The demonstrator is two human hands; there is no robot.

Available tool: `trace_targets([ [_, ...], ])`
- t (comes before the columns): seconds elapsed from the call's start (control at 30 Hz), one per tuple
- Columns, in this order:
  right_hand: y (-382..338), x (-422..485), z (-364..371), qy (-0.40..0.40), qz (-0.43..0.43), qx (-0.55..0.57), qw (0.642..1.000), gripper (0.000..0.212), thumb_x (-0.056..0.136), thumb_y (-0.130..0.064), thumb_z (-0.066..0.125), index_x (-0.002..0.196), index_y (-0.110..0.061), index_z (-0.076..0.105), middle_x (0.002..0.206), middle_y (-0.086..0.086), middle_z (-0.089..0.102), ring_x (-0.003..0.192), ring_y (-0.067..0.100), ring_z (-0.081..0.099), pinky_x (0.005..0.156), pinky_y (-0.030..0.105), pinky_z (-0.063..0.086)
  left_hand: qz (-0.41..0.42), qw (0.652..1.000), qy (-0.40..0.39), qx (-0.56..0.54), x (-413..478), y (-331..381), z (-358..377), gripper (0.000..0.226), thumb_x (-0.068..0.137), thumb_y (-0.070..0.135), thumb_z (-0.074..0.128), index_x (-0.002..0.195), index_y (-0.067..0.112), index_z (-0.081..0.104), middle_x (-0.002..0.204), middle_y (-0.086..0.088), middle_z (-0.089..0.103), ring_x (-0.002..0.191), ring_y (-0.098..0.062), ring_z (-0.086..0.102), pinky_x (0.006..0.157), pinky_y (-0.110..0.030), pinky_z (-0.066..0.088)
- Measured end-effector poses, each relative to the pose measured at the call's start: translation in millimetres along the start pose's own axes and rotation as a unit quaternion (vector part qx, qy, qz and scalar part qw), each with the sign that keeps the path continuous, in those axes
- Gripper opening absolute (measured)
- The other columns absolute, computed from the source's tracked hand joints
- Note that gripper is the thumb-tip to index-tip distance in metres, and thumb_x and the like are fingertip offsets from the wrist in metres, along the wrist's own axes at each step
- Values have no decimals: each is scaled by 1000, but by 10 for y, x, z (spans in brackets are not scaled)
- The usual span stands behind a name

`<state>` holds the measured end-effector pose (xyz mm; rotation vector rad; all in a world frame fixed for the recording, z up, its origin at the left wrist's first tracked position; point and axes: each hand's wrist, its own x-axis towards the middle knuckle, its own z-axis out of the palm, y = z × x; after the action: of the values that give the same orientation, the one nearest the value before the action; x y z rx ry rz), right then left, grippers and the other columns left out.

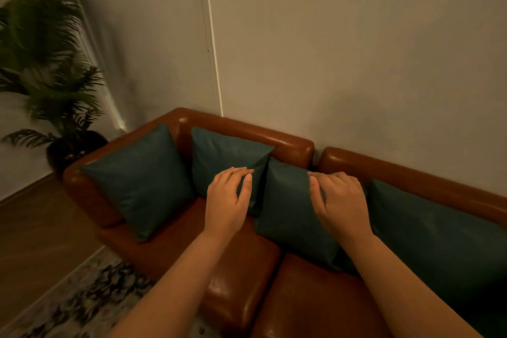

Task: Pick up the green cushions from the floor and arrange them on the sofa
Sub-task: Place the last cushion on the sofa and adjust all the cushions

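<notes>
Several dark green cushions lean against the back of a brown leather sofa [241, 277]. One cushion [142, 181] rests in the left corner, a second [222, 156] beside it, a third [288, 211] in the middle, and a larger one [439, 241] at the right. My left hand [229, 200] hovers with curled, spread fingers at the seam between the second and third cushions. My right hand [340, 200] is at the third cushion's upper right edge, fingers bent and apart. Neither hand holds anything that I can see.
A potted palm [46, 68] stands in the corner left of the sofa. A plain wall runs behind the sofa. Wooden floor [35, 233] and a patterned rug [82, 302] lie at the lower left.
</notes>
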<state>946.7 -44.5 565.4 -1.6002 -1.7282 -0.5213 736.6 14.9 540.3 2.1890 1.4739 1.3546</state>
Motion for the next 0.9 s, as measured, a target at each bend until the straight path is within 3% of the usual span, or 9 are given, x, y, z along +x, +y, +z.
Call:
trace_targets([
  [0.1,-294,36,193,-97,36,17,995,41,97,-38,32,62,-24,47,53,-9,43,54,18,49,55,31,30,-8,998,-53,31,4,-298,-305,52,92,52,29,111,24,67,113,9,64,112,-9,52,95,-27,39],
  [0.2,-634,92,484,-177,66,41,981,44,99,-37,40,56,-27,34,52,-10,39,54,11,41,52,30,28,-4,992,-101,74,43,-738,-643,54,91,56,27,114,27,66,117,14,61,115,-4,48,93,-20,34],
  [0.33,-1240,296,891,-228,97,58,967,42,100,-37,40,61,-22,45,57,-6,48,57,7,45,51,27,32,-13,983,-153,98,209,-1409,-1184,36,99,46,38,119,29,63,121,16,57,118,-3,44,95,-21,31],
  [0.5,-2004,684,1476,-246,100,58,962,39,99,-38,41,66,-20,51,56,-4,51,53,9,48,47,26,28,-14,976,-189,106,517,-2156,-1762,36,99,45,38,118,27,62,121,13,57,117,-6,45,98,-26,35],
  [0.63,-2448,853,1791,-243,120,60,961,38,99,-39,42,72,-18,58,59,-4,55,55,10,51,51,29,39,-23,969,-220,107,651,-2657,-2044,37,99,45,38,119,26,62,120,11,58,117,-8,45,98,-27,36],
  [0.9,-2573,1030,2098,-265,135,20,954,35,99,-38,43,81,-17,63,59,-6,55,54,9,51,49,29,37,-33,969,-231,74,874,-3191,-1959,35,98,45,39,118,27,62,120,11,58,117,-9,46,99,-31,38],
])
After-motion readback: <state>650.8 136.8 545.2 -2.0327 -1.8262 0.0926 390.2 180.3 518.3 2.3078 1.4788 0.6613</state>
